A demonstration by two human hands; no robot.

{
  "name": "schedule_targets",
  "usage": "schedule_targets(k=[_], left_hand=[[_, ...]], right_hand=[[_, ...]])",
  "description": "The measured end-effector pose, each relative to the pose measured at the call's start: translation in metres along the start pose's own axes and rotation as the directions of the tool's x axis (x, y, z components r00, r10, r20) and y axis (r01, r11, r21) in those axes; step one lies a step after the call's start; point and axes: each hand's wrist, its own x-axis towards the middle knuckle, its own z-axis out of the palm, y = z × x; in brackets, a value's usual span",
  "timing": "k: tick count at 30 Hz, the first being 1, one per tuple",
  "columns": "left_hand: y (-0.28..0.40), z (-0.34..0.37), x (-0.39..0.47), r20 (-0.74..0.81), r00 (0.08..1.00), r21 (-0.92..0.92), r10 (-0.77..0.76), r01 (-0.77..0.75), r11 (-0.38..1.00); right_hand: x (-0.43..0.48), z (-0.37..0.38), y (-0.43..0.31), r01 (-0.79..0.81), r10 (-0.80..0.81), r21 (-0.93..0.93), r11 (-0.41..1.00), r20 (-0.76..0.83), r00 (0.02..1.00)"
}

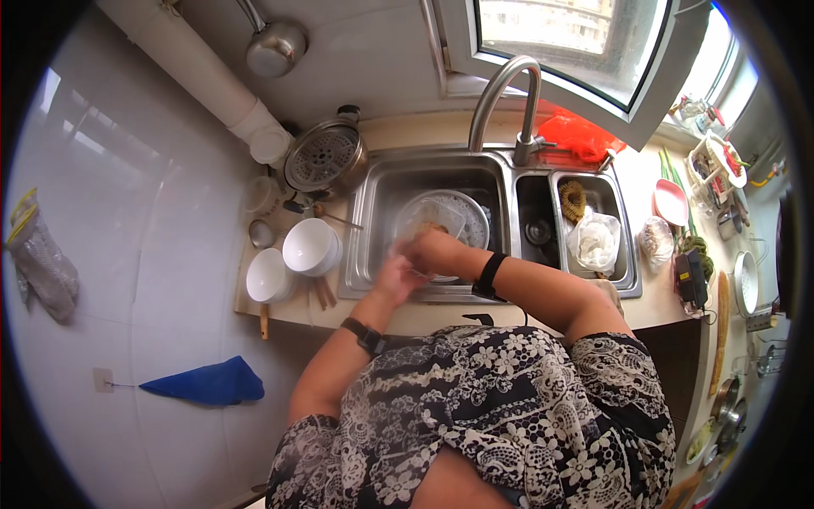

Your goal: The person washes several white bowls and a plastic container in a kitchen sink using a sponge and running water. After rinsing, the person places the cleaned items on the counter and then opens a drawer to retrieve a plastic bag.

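Both my hands are over the large left bowl of a steel sink (375,191), blurred by motion. My left hand (395,280) grips the near-left side of a clear plastic container (448,211), tilted over a round basin. Inside the container, my right hand (439,251) is closed around a small brown scrubber (435,226), mostly hidden by the fingers. White suds cover part of the pale round basin (484,223) below. Exactly where the fingers touch is too blurred to tell.
White bowls (310,247) and a steel steamer pot (327,156) stand left of the sink. Above it arches the faucet (475,121), near an open window (572,51). The small right bowl holds a yellow-brown brush (572,201) and a white plastic bag (598,242).
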Motion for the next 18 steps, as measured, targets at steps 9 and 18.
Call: schedule_targets(k=[9, 18], left_hand=[[0.007, -0.002, -0.009, -0.001, 0.999, -0.01, 0.037, -0.037, 0.999], [0.001, -0.013, -0.002, 0.04, 0.998, -0.047, -0.042, 0.044, 0.998]], right_hand=[[0.008, -0.022, -0.015, 0.037, -0.022, -0.107, 0.994, 0.141, 0.99], [0.002, -0.032, -0.006, -0.343, 0.617, 0.627, 0.7, -0.289, 0.732]])
